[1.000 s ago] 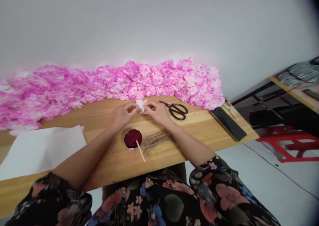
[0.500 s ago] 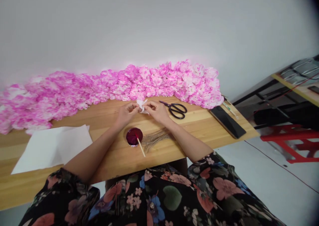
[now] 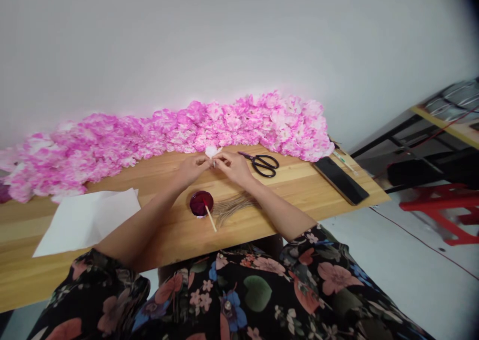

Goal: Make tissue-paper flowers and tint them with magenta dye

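Observation:
Over the wooden table, my left hand (image 3: pixel 193 169) and my right hand (image 3: pixel 235 167) meet, fingertips pinched on a small white paper flower (image 3: pixel 212 152). Its petals stick up above the fingers, while its lower part is mostly hidden between them. Nearer to me stands a round dish of dark red liquid (image 3: pixel 199 201), with a wooden stick (image 3: pixel 210 217) leaning out over its rim. A bundle of thin brown strings or stems (image 3: pixel 234 205) lies beside the dish, below my right wrist. Black-handled scissors (image 3: pixel 262 164) rest just right of my right hand.
A long heap of pink and white paper flowers (image 3: pixel 168 130) lines the table's wall side. White paper sheets (image 3: pixel 90 217) lie at the left, partly under my left forearm. A phone (image 3: pixel 341 180) sits near the table's right end. On the floor beyond is a red stool (image 3: pixel 445 210).
The white flower has turned in my fingers: its petals now rise above the fingertips in a rounder shape. My hands stay together in nearly the same spot; the view has shifted slightly.

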`<state>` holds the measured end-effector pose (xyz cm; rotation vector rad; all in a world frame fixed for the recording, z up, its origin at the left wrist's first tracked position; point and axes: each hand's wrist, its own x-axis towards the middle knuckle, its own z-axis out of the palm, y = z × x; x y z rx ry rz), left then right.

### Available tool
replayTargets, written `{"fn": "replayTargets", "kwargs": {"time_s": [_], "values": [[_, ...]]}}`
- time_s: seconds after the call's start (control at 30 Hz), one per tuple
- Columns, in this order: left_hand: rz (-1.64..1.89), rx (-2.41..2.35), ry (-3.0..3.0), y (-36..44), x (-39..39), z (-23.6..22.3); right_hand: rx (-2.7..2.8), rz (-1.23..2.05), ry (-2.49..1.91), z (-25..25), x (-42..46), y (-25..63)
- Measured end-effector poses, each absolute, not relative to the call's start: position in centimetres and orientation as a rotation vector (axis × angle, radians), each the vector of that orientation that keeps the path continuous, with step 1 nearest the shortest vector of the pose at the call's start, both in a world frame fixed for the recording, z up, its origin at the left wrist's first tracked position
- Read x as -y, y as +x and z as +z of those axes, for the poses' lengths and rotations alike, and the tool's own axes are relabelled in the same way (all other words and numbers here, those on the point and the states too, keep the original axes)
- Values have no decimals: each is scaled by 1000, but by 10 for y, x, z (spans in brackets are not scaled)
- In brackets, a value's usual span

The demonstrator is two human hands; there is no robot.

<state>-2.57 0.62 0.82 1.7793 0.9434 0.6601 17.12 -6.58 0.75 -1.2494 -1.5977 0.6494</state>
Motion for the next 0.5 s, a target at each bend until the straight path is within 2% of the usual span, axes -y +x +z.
{"fn": "replayTargets", "kwargs": {"time_s": [0.3,0.5], "values": [[799,-955,1595,-15,5,6,1395,781,-1256,4,60,177],[837,-918,1634,-16,9,7,1619,595,-1359,8,65,174]]}}
